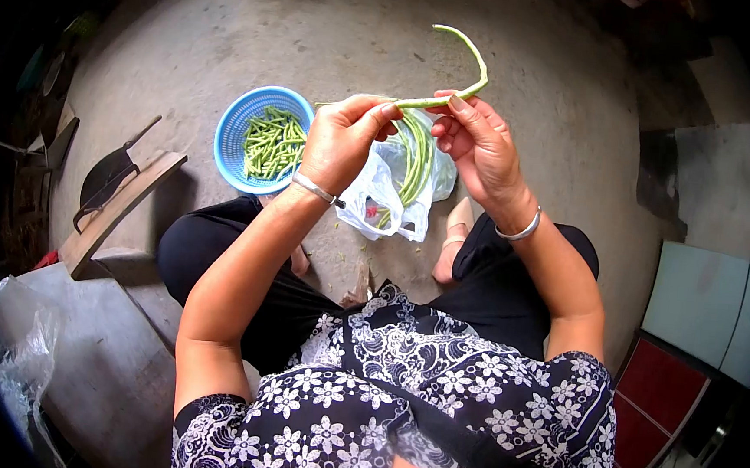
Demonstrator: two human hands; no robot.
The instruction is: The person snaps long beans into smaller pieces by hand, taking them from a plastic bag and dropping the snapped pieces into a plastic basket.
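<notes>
"Where are the hands?"

"Raised over the concrete floor (566, 117). The left hand (343, 140) and right hand (487, 150) are a little apart, each pinching the same long green bean (423, 103). Between them it runs nearly straight; past the right hand it curls toward the far side."

"What is around them?"

"On the left, a blue basket (230, 141) holds a heap of short green pieces (272, 144). To its right, below the hands, is a white plastic bag (356, 205) with uncut long beans (416, 163) curving out."

"How far along does it look?"

"Partway, I would judge. The pieces seem to be the finished share; the held bean and those in the bag seem to be left. How many remain, I cannot tell, as the bag hides some."
</notes>
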